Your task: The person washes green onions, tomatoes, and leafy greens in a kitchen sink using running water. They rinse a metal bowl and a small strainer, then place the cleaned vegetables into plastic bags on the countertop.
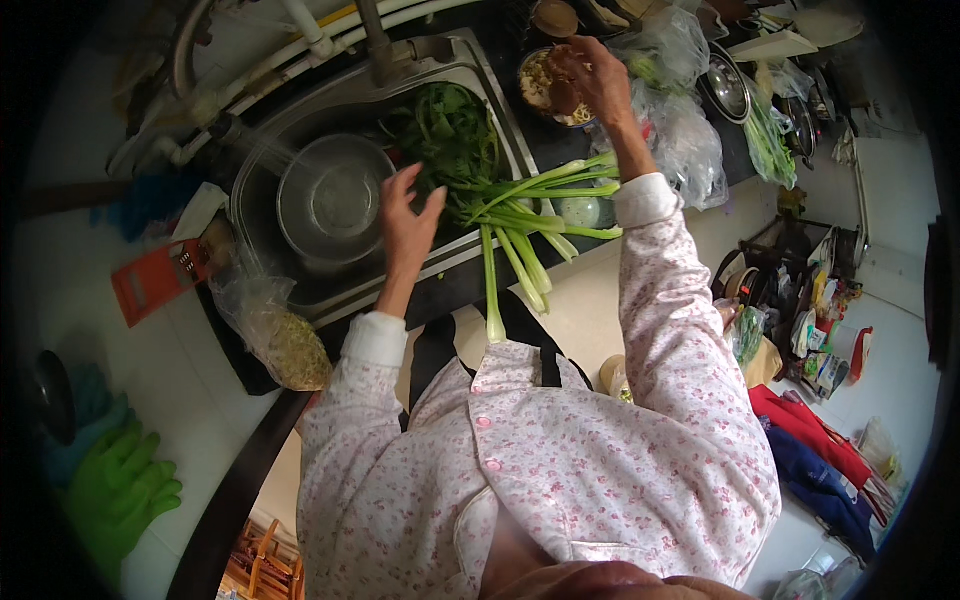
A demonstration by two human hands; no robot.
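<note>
My left hand is over the sink, fingers apart and holding nothing. Left of it, a round metal basin sits in the sink. A tap runs a stream of water toward the basin. Leafy celery lies with its leaves in the sink and its pale green stalks over the front rim. My right hand is above a bowl of mixed food on the dark counter. Reddish-brown pieces show under its fingers; whether it grips one cannot be told.
Clear plastic bags lie right of the bowl, near a metal lid and bagged greens. To the left are an orange grater and a bag of sprouts. Green rubber gloves hang at the lower left.
</note>
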